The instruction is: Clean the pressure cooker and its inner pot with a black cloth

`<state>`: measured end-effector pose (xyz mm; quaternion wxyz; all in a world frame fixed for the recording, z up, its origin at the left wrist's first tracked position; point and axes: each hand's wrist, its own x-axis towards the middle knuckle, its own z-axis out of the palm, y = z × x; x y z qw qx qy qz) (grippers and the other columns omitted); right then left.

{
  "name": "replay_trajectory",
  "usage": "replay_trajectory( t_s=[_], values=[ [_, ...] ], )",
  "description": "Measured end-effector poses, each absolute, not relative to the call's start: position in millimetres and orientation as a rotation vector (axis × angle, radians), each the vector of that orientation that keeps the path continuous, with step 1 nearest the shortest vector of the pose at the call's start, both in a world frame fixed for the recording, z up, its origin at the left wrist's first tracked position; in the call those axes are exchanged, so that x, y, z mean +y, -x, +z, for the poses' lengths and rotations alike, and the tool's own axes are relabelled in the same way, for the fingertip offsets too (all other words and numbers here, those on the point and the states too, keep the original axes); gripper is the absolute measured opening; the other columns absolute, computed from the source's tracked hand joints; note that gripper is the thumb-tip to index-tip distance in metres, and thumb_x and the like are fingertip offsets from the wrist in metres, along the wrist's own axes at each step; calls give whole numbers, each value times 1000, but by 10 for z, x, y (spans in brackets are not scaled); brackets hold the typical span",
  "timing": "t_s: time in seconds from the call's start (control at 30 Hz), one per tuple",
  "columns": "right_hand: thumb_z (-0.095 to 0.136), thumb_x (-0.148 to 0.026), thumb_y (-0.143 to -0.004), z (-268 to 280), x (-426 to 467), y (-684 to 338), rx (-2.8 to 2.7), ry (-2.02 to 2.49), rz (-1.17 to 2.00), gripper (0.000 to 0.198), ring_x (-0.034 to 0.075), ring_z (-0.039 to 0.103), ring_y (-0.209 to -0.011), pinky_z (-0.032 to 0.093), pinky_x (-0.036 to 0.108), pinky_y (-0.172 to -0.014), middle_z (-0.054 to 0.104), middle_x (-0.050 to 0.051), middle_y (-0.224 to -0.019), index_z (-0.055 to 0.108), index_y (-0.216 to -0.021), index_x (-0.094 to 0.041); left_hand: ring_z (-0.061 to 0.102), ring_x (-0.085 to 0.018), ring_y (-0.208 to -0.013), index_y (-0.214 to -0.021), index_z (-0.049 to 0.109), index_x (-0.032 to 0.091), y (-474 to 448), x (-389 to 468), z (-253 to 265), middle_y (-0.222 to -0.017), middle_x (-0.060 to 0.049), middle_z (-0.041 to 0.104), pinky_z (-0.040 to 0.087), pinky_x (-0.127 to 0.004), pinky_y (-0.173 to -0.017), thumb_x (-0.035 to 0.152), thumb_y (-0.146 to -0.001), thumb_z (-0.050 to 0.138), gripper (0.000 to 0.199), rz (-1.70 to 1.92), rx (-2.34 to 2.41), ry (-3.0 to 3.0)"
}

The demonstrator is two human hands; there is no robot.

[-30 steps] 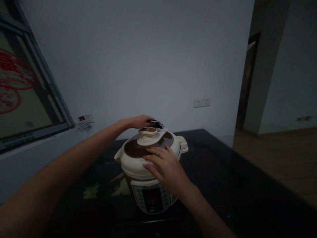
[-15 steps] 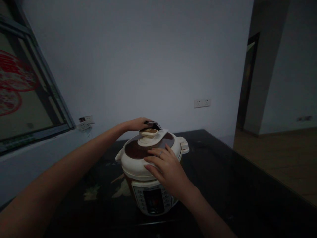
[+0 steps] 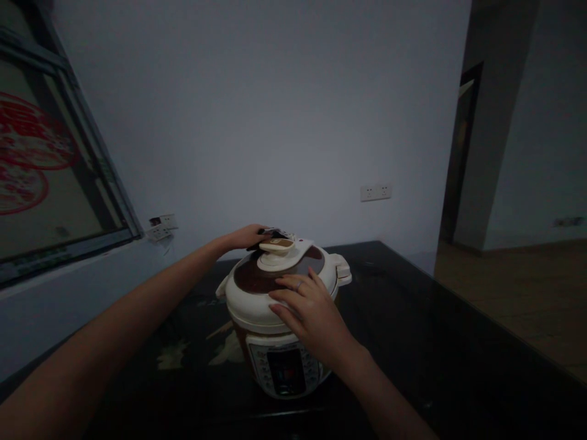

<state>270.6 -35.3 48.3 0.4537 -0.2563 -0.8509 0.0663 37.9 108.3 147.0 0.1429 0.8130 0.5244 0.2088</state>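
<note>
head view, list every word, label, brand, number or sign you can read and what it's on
None can be read with certainty.
Front panel of the cooker: markings too small and blurred.
Red decoration on the window: intricate shapes, too unclear to read.
Window frame: green marks, too blurred to tell if they're letters.

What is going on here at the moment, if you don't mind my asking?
A person has both hands at a white-and-brown electric cooker standing on a dark table, its lid on. The right hand lies over the lid's near side, fingers spread. The left hand reaches behind the lid's knob, holding a dark item too dim to identify.
</note>
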Motion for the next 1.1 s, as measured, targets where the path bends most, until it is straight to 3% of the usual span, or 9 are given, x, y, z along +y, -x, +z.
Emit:
replay_trajectory(
  t_s=[0.3, 0.47, 0.63, 0.73, 0.8, 0.93, 1.1],
  values=[
    [54, -33, -96, 484, -342, -2715, -2115, 635, 126, 21, 21, 57, -119, 25, 56, -116, 68, 6, -121, 69, -108, -23, 51, -13, -56, -79, 70, 15, -359, 913, 1321, -66, -5, 66, 35, -24, -52, 45, -77, 64, 30, 966, 1529, -1983],
    [54, -34, -96, 451, -315, -2713, -2105, 613, 95, 22, 21, 58, -117, 26, 57, -115, 68, 6, -120, 68, -108, -23, 53, -15, -55, -82, 68, 13, -206, 696, 1237, -65, -5, 65, 38, -25, -52, 44, -82, 56, 33, 1152, 1605, -1910],
    [54, -32, -96, 446, -325, -2699, -2104, 611, 79, 21, 22, 59, -117, 26, 58, -114, 68, 6, -120, 68, -107, -22, 66, -22, -84, -105, 67, 15, -461, 426, 1189, -96, -8, 73, 51, -32, -77, 42, -89, 50, 36, 1486, 1524, -2130],
    [53, -30, -96, 471, -329, -2733, -2084, 583, 75, 21, 22, 59, -116, 26, 60, -114, 68, 7, -119, 68, -107, -21, 63, -22, -109, -114, 66, 19, -734, 265, 1172, -118, -9, 70, 45, -37, -98, 31, -89, 53, 30, 1324, 1296, -2484],
    [52, -28, -97, 505, -316, -2788, -2041, 551, 75, 20, 22, 60, -115, 29, 60, -113, 69, 7, -116, 69, -105, -20, 63, -20, -110, -116, 64, 19, -867, 161, 1180, -119, -8, 70, 45, -36, -99, 28, -92, 51, 29, 1234, 1188, -2565],
    [53, -24, -96, 597, -279, -2935, -1863, 523, 60, 18, 20, 62, -111, 45, 49, -104, 70, 9, -111, 68, -104, -18, 67, -20, -98, -110, 65, 16, -1016, -73, 1232, -107, -7, 73, 49, -32, -90, 30, -96, 47, 27, 1383, 1179, -2525],
    [58, -18, -92, 728, -429, -3105, -1659, 539, 99, 21, 18, 63, -108, 51, 39, -96, 68, 7, -113, 63, -112, -19, 60, -19, -116, -122, 60, 20, -1139, -516, 1195, -123, -7, 67, 45, -33, -100, 21, -95, 49, 29, 1395, 860, -2743]
  ],
)
